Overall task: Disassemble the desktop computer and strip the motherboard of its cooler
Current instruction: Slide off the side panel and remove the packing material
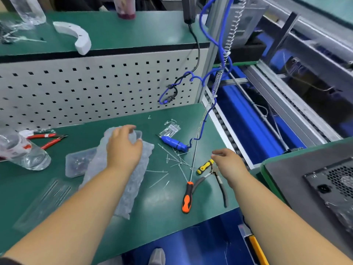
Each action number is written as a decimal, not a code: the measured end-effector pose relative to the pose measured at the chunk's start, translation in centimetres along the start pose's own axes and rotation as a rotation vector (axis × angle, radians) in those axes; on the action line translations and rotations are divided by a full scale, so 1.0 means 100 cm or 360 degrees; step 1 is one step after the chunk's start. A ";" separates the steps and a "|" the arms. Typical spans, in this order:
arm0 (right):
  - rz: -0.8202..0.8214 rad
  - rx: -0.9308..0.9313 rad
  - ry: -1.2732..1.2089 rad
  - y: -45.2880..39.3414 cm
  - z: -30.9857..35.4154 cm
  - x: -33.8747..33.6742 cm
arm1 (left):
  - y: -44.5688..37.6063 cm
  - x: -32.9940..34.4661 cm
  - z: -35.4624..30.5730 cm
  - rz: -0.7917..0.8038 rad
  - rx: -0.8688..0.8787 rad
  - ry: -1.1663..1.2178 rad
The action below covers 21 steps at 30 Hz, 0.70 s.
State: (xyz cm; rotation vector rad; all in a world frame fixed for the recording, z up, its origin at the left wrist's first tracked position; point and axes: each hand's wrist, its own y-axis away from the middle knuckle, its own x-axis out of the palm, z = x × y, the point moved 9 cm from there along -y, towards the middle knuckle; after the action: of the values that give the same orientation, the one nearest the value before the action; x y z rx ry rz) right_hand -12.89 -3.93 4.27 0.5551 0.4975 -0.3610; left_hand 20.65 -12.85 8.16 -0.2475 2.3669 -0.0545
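The grey desktop computer case (298, 180) lies on the bench at the right, its power-supply grille (340, 180) facing up. My left hand (124, 148) rests on a sheet of bubble wrap (131, 186) at the bench's middle, fingers curled over its far end and a clear tray beneath. My right hand (229, 163) hovers by the upper end of a yellow-handled screwdriver (204, 166), fingers curled. Whether it holds the tool is hidden. An orange-and-black screwdriver (187, 199) with a long shaft lies between my hands. No motherboard or cooler is in view.
Grey pliers (219, 183) lie under my right wrist. A blue electric screwdriver (172, 143) on a coiled cable, loose cable ties (172, 161), a small parts bag (170, 129), red cutters (46, 139), a water bottle (24, 153) and a clear box (78, 163) crowd the green bench. A pegboard (95, 88) stands behind.
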 end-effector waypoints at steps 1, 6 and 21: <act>-0.0020 0.0015 -0.0038 0.002 -0.005 -0.005 | 0.007 0.009 -0.011 0.0046 0.0028 0.0050; -0.0092 0.0040 -0.0152 0.017 -0.026 -0.035 | 0.038 0.058 -0.049 0.0340 0.0200 0.0084; -0.0360 -0.0043 -0.0533 0.090 -0.099 -0.164 | 0.108 0.229 -0.097 0.1099 0.0411 -0.0568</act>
State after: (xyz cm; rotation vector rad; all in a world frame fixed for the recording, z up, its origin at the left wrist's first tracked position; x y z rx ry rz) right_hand -25.76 12.04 9.49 0.4022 0.2407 -0.6497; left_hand -3.98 -7.01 -1.61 0.6333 1.9472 0.0144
